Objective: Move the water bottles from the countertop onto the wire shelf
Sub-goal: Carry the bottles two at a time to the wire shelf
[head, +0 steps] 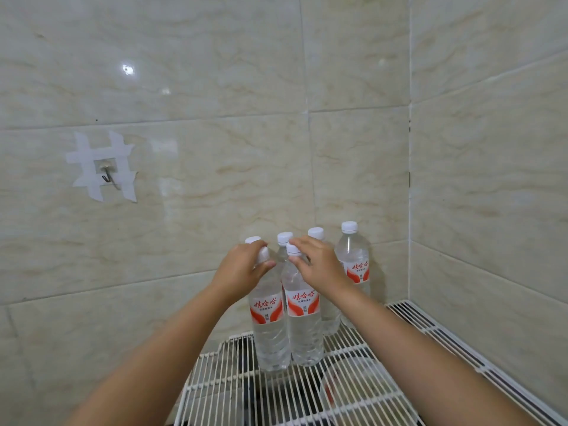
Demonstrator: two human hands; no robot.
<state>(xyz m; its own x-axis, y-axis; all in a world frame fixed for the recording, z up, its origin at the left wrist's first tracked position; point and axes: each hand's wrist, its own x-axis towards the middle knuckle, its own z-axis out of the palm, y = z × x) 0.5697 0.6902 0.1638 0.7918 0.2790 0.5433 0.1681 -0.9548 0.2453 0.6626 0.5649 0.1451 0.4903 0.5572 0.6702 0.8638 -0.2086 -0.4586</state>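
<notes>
Several clear water bottles with white caps and red-and-white labels stand upright on the white wire shelf [347, 376], grouped near the tiled corner. My left hand [242, 267] is wrapped around the neck of the front left bottle [268, 327], just under its cap. My right hand [321, 265] pinches the cap and neck of the front middle bottle [302, 321]. Both of these bottles rest with their bases on the wires. Behind them stand more bottles, and the far right one [353, 256] stands free of my hands.
Tiled walls close in the shelf at the back and on the right. A metal hook [107, 176], fixed with white tape, hangs on the wall to the left. A round, pale dish [353, 385] and dark shapes show through the wires below.
</notes>
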